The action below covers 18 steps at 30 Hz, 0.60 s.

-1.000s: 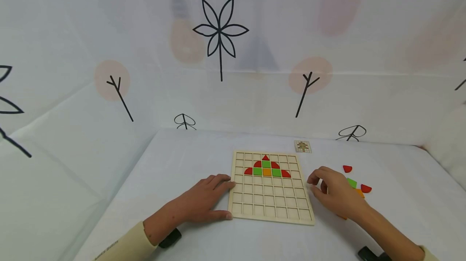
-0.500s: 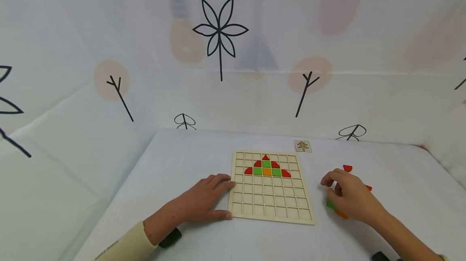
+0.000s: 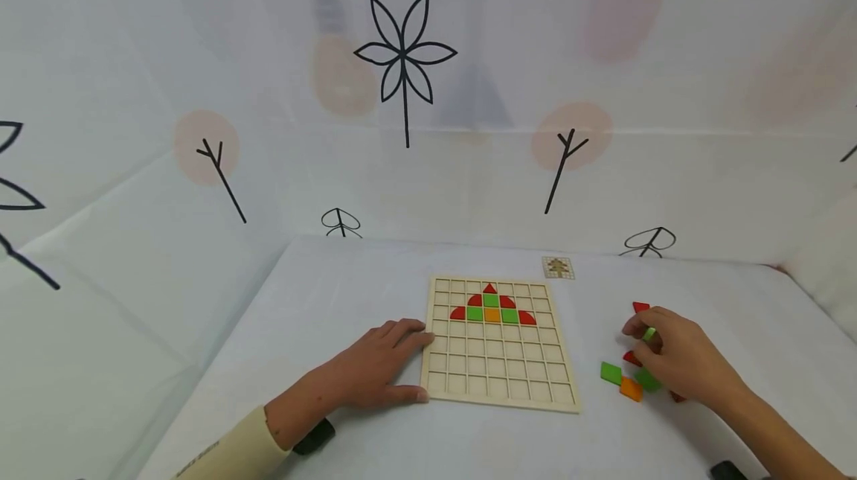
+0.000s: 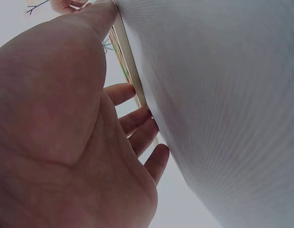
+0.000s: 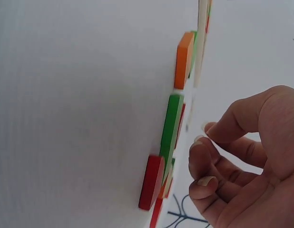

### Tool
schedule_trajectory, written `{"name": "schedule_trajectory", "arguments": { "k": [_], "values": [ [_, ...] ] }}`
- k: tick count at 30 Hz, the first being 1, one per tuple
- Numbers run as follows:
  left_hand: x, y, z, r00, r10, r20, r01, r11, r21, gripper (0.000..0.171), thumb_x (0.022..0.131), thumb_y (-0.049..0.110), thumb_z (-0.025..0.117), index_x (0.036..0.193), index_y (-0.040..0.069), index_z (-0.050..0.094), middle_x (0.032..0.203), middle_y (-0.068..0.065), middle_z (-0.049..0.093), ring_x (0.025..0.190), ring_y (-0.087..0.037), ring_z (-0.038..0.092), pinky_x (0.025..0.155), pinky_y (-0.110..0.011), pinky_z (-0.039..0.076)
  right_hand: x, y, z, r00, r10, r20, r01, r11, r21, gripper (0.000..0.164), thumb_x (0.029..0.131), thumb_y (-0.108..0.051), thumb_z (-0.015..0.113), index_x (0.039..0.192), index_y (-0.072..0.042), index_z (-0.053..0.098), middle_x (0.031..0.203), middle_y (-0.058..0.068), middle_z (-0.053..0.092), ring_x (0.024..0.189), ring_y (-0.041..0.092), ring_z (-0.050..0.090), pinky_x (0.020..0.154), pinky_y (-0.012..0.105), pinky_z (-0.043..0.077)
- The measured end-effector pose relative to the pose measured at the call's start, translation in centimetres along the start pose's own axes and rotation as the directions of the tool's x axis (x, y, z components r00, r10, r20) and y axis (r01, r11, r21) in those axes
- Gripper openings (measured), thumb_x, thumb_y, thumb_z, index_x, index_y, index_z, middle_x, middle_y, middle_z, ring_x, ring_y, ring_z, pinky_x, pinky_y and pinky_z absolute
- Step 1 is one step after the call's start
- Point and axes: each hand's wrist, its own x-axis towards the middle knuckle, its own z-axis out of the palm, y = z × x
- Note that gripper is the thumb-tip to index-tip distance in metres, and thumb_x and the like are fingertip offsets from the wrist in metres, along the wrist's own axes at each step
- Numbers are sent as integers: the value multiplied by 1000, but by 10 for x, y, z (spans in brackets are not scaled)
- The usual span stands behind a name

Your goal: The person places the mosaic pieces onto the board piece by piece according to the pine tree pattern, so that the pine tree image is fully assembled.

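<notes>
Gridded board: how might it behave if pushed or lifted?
The gridded board is probably stiff, its edges looking straight. Lying flat and thin, it would likely slide rather than tip. Tilted, it might shed the coloured tiles in its cells.

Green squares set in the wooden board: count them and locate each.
3. Upper green square, directly below the red triangle; left green square and right green square, flanking the orange square. None hidden there.

Cream left sleeve (image 3: pixel 241 444) worn, dark lettering (image 3: pixel 198 459) printed along it, too small to be read. Black left wrist device (image 3: pixel 315 437) worn; black right wrist device (image 3: pixel 727 471) also worn, partly cut off.
</notes>
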Motion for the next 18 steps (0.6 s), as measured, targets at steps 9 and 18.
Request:
{"name": "schedule_trajectory", "arguments": {
  "k": [9,18],
  "values": [
    [0,0,0,1000,7,-4,-7,1000,2,87,95,78,56,165,32,33,166,5,32,146,-22,40,122,-47,38,3,21,-10,1000,5,14,-5,1000,-27,18,92,-7,77,110,-3,73,99,5,67,80,20,56,57,23,51],
    [-1,2,-2,1000,13,-13,-13,1000,-11,86,95,77,56,165,31,35,166,4,34,146,-23,41,122,-48,38,1,22,-7,981,-160,107,166,985,-47,22,86,-21,89,104,-18,76,96,-8,65,72,3,47,63,22,47]
  ]
}}
